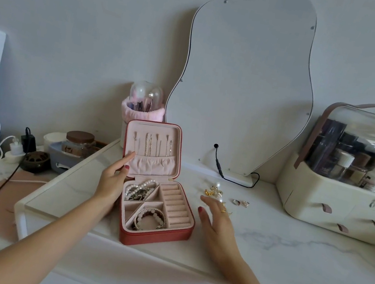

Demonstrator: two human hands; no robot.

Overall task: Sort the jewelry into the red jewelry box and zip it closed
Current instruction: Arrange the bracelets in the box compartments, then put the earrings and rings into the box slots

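Red jewelry box [155, 232]: open, lid upright, necklaces hanging inside; bracelets fill 2 tray compartments, ring rolls empty. Left grip [114, 176] touches the lid edge. Loose earrings [214, 191] and 2 rings [240, 203] lie just beyond right grip [214, 218].

Both hands, left [114, 175] and right [215, 218], reach forward, fingers extended.

My view of the dressing corner, background only.
I see a wavy mirror [244, 81] leaning at the wall on the white table [287, 254], a cosmetics organiser [345, 194] (bottles inside) to its right, a domed brush holder [143, 104] and a brown-lidded jar [79, 144] left.
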